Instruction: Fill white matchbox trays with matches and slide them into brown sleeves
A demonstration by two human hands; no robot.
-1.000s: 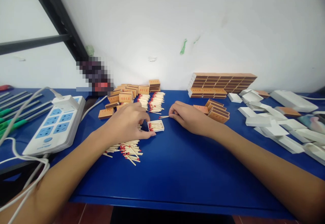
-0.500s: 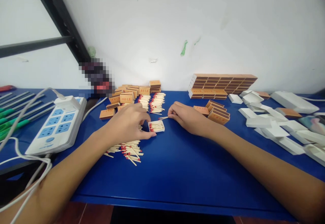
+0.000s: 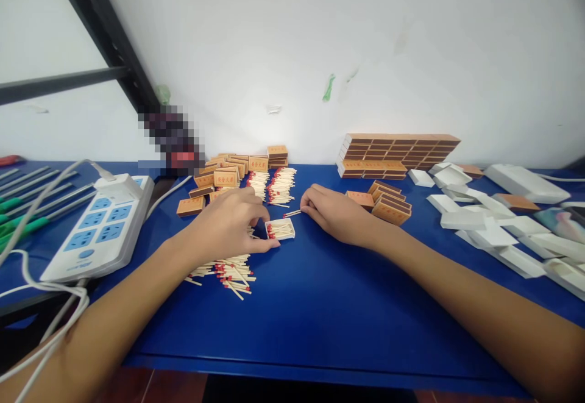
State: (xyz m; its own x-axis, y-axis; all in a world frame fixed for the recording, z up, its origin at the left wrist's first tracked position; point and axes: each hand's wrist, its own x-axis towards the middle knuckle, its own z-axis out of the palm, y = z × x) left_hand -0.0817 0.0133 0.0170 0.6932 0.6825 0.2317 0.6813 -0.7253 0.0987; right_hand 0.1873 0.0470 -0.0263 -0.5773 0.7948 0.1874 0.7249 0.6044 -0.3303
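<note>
My left hand (image 3: 242, 220) is closed round the left end of a small white matchbox tray (image 3: 294, 232), thumb on the near side. Red-headed matches (image 3: 280, 228) lie inside the tray. Just right of it, my right hand (image 3: 326, 211) pinches matchsticks (image 3: 292, 213) by their pale ends, red heads pointing left; how many cannot be made out. Loose matches (image 3: 235, 275) are heaped below my left hand, partly hidden by it. Two rows of matches (image 3: 281, 185) lie beyond the tray.
Matchboxes (image 3: 227, 177) crowd the back left. More boxes (image 3: 390, 202) stand right of my right hand, before a stacked wall of boxes (image 3: 402, 150). White empty trays (image 3: 491, 232) are piled at right. At left lie a power strip (image 3: 100, 220), cables and green-handled rods (image 3: 27, 226).
The whole view has shifted slightly. Both hands keep nearly the same pose, the left on the tray and the right pinching matchsticks beside it.
</note>
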